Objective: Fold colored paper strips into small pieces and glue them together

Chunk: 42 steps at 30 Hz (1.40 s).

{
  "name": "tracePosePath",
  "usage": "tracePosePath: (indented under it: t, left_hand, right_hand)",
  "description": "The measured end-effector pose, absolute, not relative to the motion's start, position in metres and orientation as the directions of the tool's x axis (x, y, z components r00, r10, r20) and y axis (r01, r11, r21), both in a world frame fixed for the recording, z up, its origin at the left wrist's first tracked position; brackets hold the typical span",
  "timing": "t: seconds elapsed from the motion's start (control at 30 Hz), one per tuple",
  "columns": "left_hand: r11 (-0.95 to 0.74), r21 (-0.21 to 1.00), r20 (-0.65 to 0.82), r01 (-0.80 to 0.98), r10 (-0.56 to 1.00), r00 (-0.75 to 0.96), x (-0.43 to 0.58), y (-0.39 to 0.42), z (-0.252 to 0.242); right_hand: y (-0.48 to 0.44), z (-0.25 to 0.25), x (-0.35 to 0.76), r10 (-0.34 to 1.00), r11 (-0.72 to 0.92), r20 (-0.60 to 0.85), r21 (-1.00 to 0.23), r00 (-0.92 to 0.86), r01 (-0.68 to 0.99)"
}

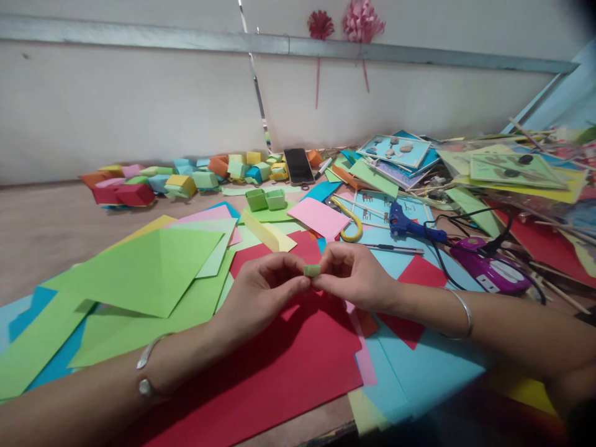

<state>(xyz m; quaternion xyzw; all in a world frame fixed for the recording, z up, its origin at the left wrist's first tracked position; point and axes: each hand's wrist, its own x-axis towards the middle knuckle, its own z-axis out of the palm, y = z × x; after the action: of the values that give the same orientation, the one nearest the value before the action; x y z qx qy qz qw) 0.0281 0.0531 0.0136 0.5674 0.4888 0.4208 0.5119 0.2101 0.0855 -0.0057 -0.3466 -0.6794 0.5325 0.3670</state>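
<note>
Both of my hands meet over a red paper sheet [288, 366] and pinch a small folded green paper piece [311, 270] between them. My left hand [261, 292] grips its left end with curled fingers. My right hand [354, 276] grips its right end, fingers closed. Each wrist wears a silver bangle. Large green sheets [149, 273] lie just left of my left hand.
Coloured sheets cover the table. A row of folded paper boxes [186, 177] lines the back wall, with two green boxes [265, 198] nearer. A phone [298, 166], blue glue gun [410, 226], purple device with cable [488, 270], yellow scissors [349, 220] and stacked cards [400, 152] crowd the right.
</note>
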Motion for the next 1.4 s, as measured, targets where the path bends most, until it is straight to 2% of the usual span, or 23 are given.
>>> tracePosePath:
  t: [0.13, 0.27, 0.43, 0.5, 0.73, 1.1, 1.27, 1.4]
  left_hand:
    - [-0.019, 0.989, -0.012, 0.145, 0.978, 0.207, 0.027, 0.055, 0.012]
    - [-0.003, 0.998, -0.014, 0.068, 0.968, 0.251, 0.027, 0.054, 0.01]
    - [0.088, 0.996, -0.079, -0.012, 0.94, 0.332, 0.025, 0.054, 0.007]
    - [0.14, 0.989, -0.115, -0.053, 0.936, 0.332, 0.024, 0.055, 0.006]
    - [0.259, 0.959, -0.209, -0.116, 0.922, 0.325, 0.024, 0.058, 0.003]
    - [0.287, 0.958, -0.275, -0.007, 0.926, 0.257, 0.022, 0.058, 0.004]
    - [0.236, 0.972, -0.227, -0.003, 0.937, 0.266, 0.024, 0.059, 0.005]
    - [0.211, 0.976, -0.187, -0.049, 0.934, 0.304, 0.027, 0.056, 0.007]
  right_hand:
    - [0.086, -0.002, 0.21, 0.847, 0.146, 0.103, -0.988, -0.522, 0.043]
    - [0.086, -0.003, 0.209, 0.801, 0.064, 0.107, -0.994, -0.59, -0.094]
    - [0.088, -0.005, 0.211, 0.762, -0.142, 0.004, -0.974, -0.648, -0.174]
    - [0.09, -0.005, 0.212, 0.763, -0.159, -0.015, -0.973, -0.646, -0.165]
    - [0.091, -0.002, 0.213, 0.777, -0.118, -0.034, -0.989, -0.629, -0.091]
    - [0.087, -0.005, 0.209, 0.812, 0.078, 0.055, -0.997, -0.58, 0.015]
    - [0.086, -0.007, 0.209, 0.783, 0.103, 0.049, -0.993, -0.62, 0.052]
    - [0.085, -0.006, 0.208, 0.768, 0.18, 0.124, -0.983, -0.628, 0.026]
